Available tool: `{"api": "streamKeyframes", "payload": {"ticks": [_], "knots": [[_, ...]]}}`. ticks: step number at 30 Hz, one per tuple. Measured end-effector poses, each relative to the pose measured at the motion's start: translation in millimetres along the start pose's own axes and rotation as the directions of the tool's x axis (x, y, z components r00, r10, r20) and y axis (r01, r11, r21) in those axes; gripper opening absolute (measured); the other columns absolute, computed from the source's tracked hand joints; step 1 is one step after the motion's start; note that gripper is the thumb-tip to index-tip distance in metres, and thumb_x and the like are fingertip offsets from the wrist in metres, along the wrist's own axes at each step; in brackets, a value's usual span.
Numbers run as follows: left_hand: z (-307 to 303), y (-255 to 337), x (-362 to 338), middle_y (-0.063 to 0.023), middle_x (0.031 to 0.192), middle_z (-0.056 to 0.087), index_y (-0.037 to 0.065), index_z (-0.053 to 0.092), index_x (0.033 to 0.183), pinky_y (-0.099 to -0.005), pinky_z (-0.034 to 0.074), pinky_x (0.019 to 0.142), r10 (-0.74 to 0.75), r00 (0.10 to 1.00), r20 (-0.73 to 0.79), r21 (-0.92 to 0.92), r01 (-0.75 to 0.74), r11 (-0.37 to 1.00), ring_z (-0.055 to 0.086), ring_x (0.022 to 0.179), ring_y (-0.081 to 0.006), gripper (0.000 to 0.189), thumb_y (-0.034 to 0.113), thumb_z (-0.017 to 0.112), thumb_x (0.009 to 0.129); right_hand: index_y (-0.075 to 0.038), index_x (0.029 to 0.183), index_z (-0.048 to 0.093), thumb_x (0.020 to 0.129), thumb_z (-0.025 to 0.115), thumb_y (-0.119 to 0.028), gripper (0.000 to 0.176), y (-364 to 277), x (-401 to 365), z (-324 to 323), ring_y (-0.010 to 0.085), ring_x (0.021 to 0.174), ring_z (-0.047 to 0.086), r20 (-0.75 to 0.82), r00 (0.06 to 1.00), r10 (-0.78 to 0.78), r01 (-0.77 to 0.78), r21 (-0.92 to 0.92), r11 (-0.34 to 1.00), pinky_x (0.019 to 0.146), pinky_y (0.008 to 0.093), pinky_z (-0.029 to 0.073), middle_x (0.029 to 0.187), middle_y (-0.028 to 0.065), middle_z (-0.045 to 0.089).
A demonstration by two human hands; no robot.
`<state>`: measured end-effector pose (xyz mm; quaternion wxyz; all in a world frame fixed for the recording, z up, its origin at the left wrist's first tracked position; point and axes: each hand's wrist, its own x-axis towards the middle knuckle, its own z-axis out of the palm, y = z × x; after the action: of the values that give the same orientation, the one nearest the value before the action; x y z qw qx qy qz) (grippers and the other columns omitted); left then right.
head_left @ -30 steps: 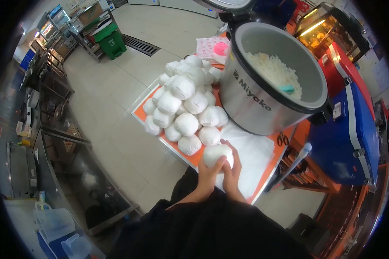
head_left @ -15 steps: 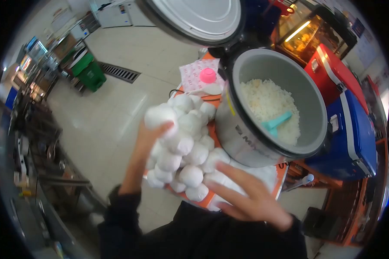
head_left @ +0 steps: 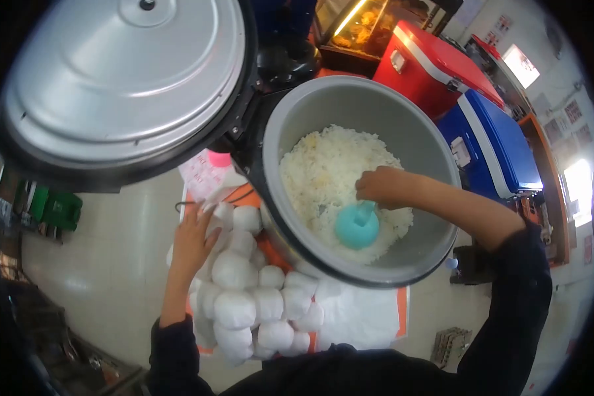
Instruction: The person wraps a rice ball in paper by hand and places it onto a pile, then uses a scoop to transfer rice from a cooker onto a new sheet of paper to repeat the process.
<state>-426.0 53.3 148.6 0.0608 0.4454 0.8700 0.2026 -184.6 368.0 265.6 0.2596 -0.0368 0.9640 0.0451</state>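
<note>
Inside the open rice cooker (head_left: 360, 84), my right hand (head_left: 383, 187) is closed around the handle of a turquoise rice scoop (head_left: 358, 229). The scoop's round bowl rests on the cooked white rice (head_left: 320, 162). My left hand (head_left: 195, 237) lies at the upper left of a heap of white wrapped balls (head_left: 234, 269), fingers apart and touching the topmost ones. What the wrapped balls contain is hidden. Beside the heap, white sheets (head_left: 356, 313) cover part of the orange tabletop (head_left: 402, 310).
The raised cooker lid (head_left: 125, 79) fills the upper left. A pink cup (head_left: 218, 159) sits on printed paper (head_left: 204, 178) behind the heap. To the right stand a red cooler (head_left: 435, 63) and a blue cooler (head_left: 498, 142). A lit food display case (head_left: 363, 26) is behind.
My right hand has moved from beside the wrapped balls into the cooker and taken hold of the scoop. My left hand has let go of the ball it held. The view has turned right.
</note>
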Motion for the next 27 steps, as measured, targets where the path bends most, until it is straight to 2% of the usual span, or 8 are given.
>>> {"api": "streamKeyframes", "payload": {"ticks": [1, 5, 8, 11, 20, 23, 25, 27], "knots": [[5, -7, 3, -0.0171, 0.126, 0.044, 0.009, 0.057, 0.111, -0.0403, 0.039, 0.092, 0.198, 0.980, -0.016, -0.207, -0.197, 0.958, 0.047, 0.111, -0.0341, 0.042, 0.028, 0.064, 0.074, -0.007, 0.094, 0.058, 0.078, 0.055, -0.008, 0.016, 2, 10, 9, 0.0249, 0.090, 0.058, 0.092, 0.989, -0.116, 0.124, -0.083, 0.989, 0.075, 0.0369, 0.048, 0.089, 0.0085, 0.059], [7, -4, 2, -0.0148, 0.122, 0.047, 0.008, 0.058, 0.106, -0.0402, 0.043, 0.088, 0.168, 0.986, -0.021, -0.251, -0.168, 0.953, 0.049, 0.108, -0.0342, 0.050, 0.018, 0.072, 0.060, -0.006, 0.096, 0.050, 0.083, 0.054, -0.019, 0.019, 9, 14, 23, 0.0285, 0.083, 0.058, 0.193, 0.948, -0.252, 0.267, -0.055, 0.962, 0.071, 0.0392, 0.047, 0.083, 0.0098, 0.058], [-3, 7, 9, -0.0142, 0.118, 0.049, 0.007, 0.059, 0.102, -0.0399, 0.043, 0.086, 0.081, 0.989, 0.122, -0.288, -0.043, 0.957, 0.049, 0.107, -0.0335, 0.051, 0.017, 0.075, 0.055, -0.004, 0.091, 0.046, 0.083, 0.055, -0.022, 0.022, 10, 0, 5, 0.0311, 0.082, 0.056, 0.011, 0.998, -0.059, 0.055, 0.227, 0.972, 0.071, 0.0409, 0.044, 0.083, 0.0140, 0.056], [4, 1, 24, -0.0138, 0.110, 0.052, 0.003, 0.059, 0.096, -0.0393, 0.044, 0.086, 0.229, 0.968, 0.105, -0.336, -0.182, 0.924, 0.052, 0.102, -0.0328, 0.048, 0.012, 0.075, 0.051, -0.002, 0.092, 0.042, 0.085, 0.053, -0.025, 0.026, 21, -9, -15, 0.0344, 0.080, 0.055, -0.081, 0.993, 0.089, -0.066, 0.255, 0.965, 0.070, 0.0435, 0.043, 0.081, 0.0173, 0.054], [57, -17, 96, -0.0148, 0.118, 0.049, 0.002, 0.057, 0.106, -0.0359, 0.039, 0.093, 0.404, 0.912, 0.070, -0.494, -0.320, 0.808, 0.047, 0.112, -0.0298, 0.059, 0.014, 0.076, 0.052, -0.004, 0.096, 0.042, 0.087, 0.051, -0.030, 0.029, 30, -10, -17, 0.0313, 0.083, 0.057, -0.135, 0.991, 0.009, 0.005, 0.109, 0.994, 0.067, 0.0420, 0.048, 0.082, 0.0140, 0.056], [70, -11, 122, -0.0155, 0.118, 0.050, 0.000, 0.054, 0.111, -0.0355, 0.037, 0.094, 0.332, 0.941, 0.062, -0.560, -0.242, 0.792, 0.046, 0.113, -0.0291, 0.062, 0.013, 0.075, 0.055, -0.004, 0.096, 0.041, 0.086, 0.052, -0.029, 0.029, 27, -8, -20, 0.0317, 0.084, 0.056, -0.082, 0.997, -0.004, 0.012, 0.099, 0.995, 0.068, 0.0418, 0.047, 0.083, 0.0137, 0.055], [69, 3, 130, -0.0169, 0.117, 0.052, -0.001, 0.051, 0.114, -0.0362, 0.034, 0.097, 0.024, 0.905, 0.426, -0.766, 0.346, 0.542, 0.045, 0.114, -0.0293, 0.055, 0.010, 0.071, 0.063, -0.004, 0.095, 0.040, 0.086, 0.052, -0.028, 0.028, 27, -6, -22, 0.0327, 0.083, 0.055, -0.049, 0.999, 0.010, -0.005, 0.099, 0.995, 0.068, 0.0419, 0.045, 0.084, 0.0141, 0.054], [81, -4, 139, -0.0172, 0.117, 0.052, -0.001, 0.051, 0.115, -0.0363, 0.034, 0.097, 0.067, 0.889, 0.453, -0.763, 0.348, 0.545, 0.045, 0.114, -0.0295, 0.054, 0.009, 0.069, 0.065, -0.003, 0.094, 0.039, 0.087, 0.051, -0.026, 0.026, 30, -7, -20, 0.0336, 0.084, 0.055, -0.030, 0.996, 0.089, -0.086, 0.083, 0.993, 0.069, 0.0427, 0.045, 0.086, 0.0160, 0.054]]}}
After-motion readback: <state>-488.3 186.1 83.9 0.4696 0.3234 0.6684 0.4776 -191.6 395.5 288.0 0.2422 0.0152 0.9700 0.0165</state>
